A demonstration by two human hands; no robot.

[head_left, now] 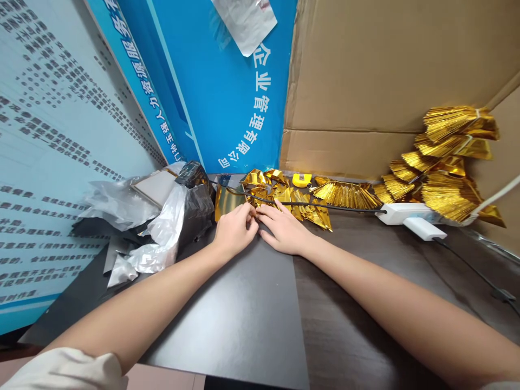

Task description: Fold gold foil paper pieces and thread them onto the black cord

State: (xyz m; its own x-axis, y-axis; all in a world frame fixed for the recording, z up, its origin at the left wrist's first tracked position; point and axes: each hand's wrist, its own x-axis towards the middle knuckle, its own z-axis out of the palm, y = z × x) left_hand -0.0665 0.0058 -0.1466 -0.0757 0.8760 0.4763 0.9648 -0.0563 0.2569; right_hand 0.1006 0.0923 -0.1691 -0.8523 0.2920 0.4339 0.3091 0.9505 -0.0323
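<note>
While both hands are meeting at the near edge of a gold heap, the left hand (235, 232) is curling narrow, its fingertips pinching a gold foil piece (254, 205). The right hand (285, 232) is lying flatter, fingers stretched out and pressing on the same piece. How much of it is sitting under the fingers is hidden.

- Gold foil piece: lying at the far end of a black sheet (244, 314) on the table (365, 281), touching the loose gold folds (284, 196) behind it. Judged very light, thin and slick, and likely to crease for good and tear at a sharp pull. It looks best taken by an edge or a corner between fingertip pads, with the other hand flattening it.
- Flat gold sheet (226, 203): lying just left of the hands.
- Black cable (325, 206): running across the folds to a white power strip (406, 214).
- Pleated gold fans (345, 195): lying in a row behind the cable, with a taller stack of fans (447, 162) leaning on the cardboard wall (385, 70) at the right.
- Yellow item (301, 180): sitting among the folds, too small to identify.
- Crumpled plastic bags (162, 227): piling up to the left, against a blue printed board (227, 108).
</note>
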